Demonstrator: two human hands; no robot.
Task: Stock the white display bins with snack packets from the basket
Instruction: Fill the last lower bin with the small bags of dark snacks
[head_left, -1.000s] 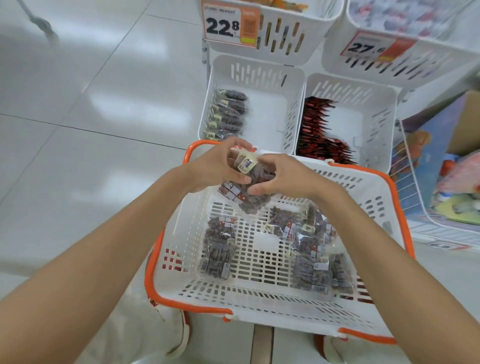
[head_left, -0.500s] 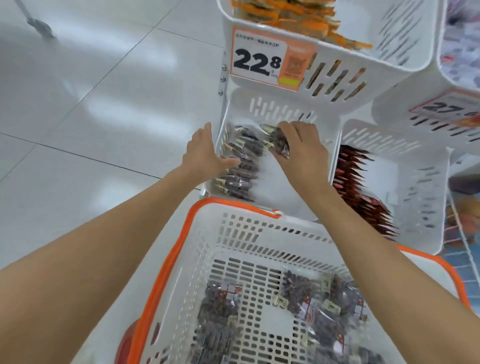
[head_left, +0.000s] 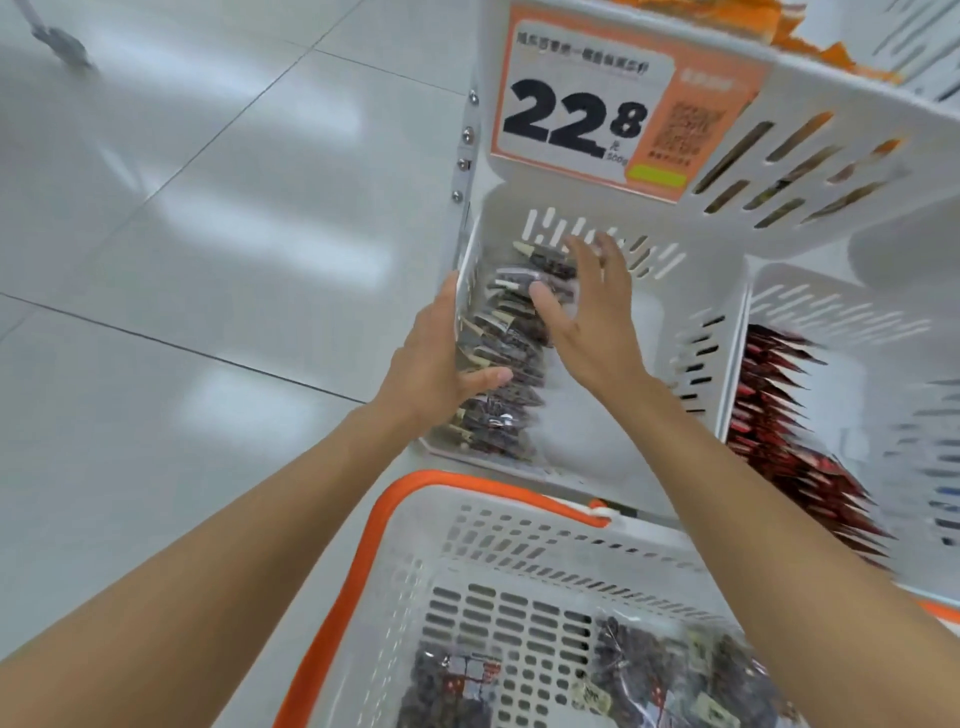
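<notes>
A row of clear snack packets (head_left: 506, 353) with dark contents stands along the left side of a white display bin (head_left: 644, 332). My left hand (head_left: 441, 364) rests on the bin's left wall, thumb against the packets. My right hand (head_left: 592, 306) is inside the bin with fingers spread, pressing on the right side of the row and holding nothing. Below, the white basket with an orange rim (head_left: 395, 499) holds more of the same packets (head_left: 670, 675).
An upper bin with a "22.8" price tag (head_left: 597, 111) overhangs the bin that my hands are in. To the right, another white bin (head_left: 883, 322) holds red packets (head_left: 779, 415). Pale tiled floor (head_left: 208, 260) lies to the left.
Both hands lifted packets out of the basket and carried them into the bin. My right hand has let go of its packet and now lies spread against the row.
</notes>
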